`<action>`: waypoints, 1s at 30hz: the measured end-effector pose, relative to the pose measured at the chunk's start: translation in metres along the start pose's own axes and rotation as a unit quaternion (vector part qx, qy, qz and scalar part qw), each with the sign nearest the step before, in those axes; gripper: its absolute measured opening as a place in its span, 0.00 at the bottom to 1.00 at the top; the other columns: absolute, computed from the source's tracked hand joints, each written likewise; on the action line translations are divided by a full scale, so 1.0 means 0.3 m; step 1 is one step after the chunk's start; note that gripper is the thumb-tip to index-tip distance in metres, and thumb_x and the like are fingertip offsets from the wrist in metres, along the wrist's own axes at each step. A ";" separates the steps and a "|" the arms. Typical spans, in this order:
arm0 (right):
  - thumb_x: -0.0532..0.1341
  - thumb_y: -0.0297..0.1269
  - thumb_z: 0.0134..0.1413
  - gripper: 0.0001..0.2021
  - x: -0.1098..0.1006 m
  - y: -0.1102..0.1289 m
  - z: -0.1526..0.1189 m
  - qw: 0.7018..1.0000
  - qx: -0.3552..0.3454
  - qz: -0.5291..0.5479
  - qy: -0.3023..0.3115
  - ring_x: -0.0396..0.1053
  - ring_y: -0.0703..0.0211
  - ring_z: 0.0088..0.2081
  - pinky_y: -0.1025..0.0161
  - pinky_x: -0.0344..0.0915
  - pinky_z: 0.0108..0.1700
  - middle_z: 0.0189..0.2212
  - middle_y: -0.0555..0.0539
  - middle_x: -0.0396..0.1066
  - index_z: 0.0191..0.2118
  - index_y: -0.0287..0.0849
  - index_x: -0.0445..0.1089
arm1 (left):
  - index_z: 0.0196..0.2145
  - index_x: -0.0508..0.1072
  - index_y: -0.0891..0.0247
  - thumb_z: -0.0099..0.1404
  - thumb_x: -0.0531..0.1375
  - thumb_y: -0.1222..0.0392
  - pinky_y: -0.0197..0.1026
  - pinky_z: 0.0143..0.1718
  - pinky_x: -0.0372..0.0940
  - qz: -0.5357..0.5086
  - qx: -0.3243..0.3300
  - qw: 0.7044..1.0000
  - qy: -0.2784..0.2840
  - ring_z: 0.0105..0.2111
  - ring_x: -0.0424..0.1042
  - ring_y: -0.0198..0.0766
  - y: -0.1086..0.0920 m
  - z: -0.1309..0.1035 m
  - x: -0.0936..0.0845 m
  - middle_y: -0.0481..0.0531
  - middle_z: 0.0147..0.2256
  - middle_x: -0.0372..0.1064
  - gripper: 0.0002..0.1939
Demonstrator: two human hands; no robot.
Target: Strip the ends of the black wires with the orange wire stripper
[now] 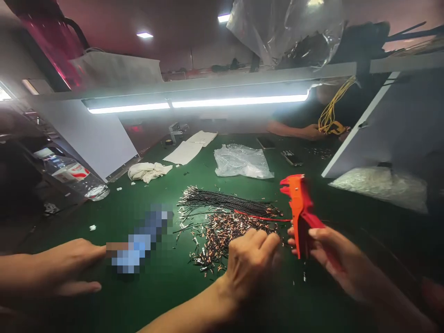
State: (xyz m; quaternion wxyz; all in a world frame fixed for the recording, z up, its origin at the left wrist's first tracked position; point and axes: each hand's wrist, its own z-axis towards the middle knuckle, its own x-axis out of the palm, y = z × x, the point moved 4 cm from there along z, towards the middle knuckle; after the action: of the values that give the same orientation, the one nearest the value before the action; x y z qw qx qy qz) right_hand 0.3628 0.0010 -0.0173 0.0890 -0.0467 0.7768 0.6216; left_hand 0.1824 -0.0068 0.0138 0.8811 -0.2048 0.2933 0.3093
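Note:
My left hand (251, 256) is over the near edge of a heap of short black wire pieces with copper-coloured ends (222, 236). Its fingers are curled closed, and whatever is between them is hidden. To its right, my right hand (333, 249) grips an orange and red wire stripper (299, 203) by the handles, jaws upward. Behind the heap lies a bundle of black wires (225, 201), silvery at the left end. A red wire (260, 216) runs between heap and bundle toward the stripper.
Another person's hand (72, 261) points at a blurred-out blue device (138, 245). A water bottle (74, 173), white cloth (149, 171), paper (190, 147) and plastic bag (243, 162) lie around. Across the table, a co-worker's hand (314, 132) is near yellow wires (335, 108).

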 end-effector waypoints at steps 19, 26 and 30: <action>0.58 0.33 0.52 0.21 0.088 0.047 -0.033 0.873 0.022 0.477 0.096 0.76 0.40 0.43 0.43 0.75 0.46 0.40 0.41 0.80 0.52 0.42 0.72 | 0.25 0.67 0.60 0.64 0.56 0.68 0.43 0.27 0.50 0.063 -0.014 0.998 -0.012 0.24 0.61 0.38 0.009 -0.025 0.091 0.48 0.21 0.66 0.10; 0.63 0.33 0.48 0.21 0.076 0.033 -0.026 0.884 0.035 0.461 0.061 0.77 0.42 0.37 0.48 0.79 0.37 0.35 0.42 0.80 0.51 0.43 0.72 | 0.27 0.67 0.61 0.63 0.54 0.69 0.44 0.30 0.50 0.058 -0.005 0.998 -0.020 0.24 0.60 0.39 0.011 -0.047 0.093 0.47 0.21 0.64 0.08; 0.62 0.32 0.47 0.22 0.057 0.037 -0.029 0.883 0.024 0.467 0.053 0.76 0.43 0.35 0.50 0.79 0.33 0.34 0.42 0.79 0.51 0.45 0.73 | 0.33 0.70 0.63 0.61 0.54 0.70 0.44 0.30 0.51 0.050 -0.014 0.998 -0.020 0.24 0.60 0.39 0.013 -0.055 0.086 0.47 0.22 0.65 0.06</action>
State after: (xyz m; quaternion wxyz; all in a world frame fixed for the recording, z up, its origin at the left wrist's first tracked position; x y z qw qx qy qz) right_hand 0.3432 -0.0044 -0.0081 -0.2517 0.2904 0.7268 0.5693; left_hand 0.1899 -0.0020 -0.0159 0.8676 -0.1957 0.2809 0.3607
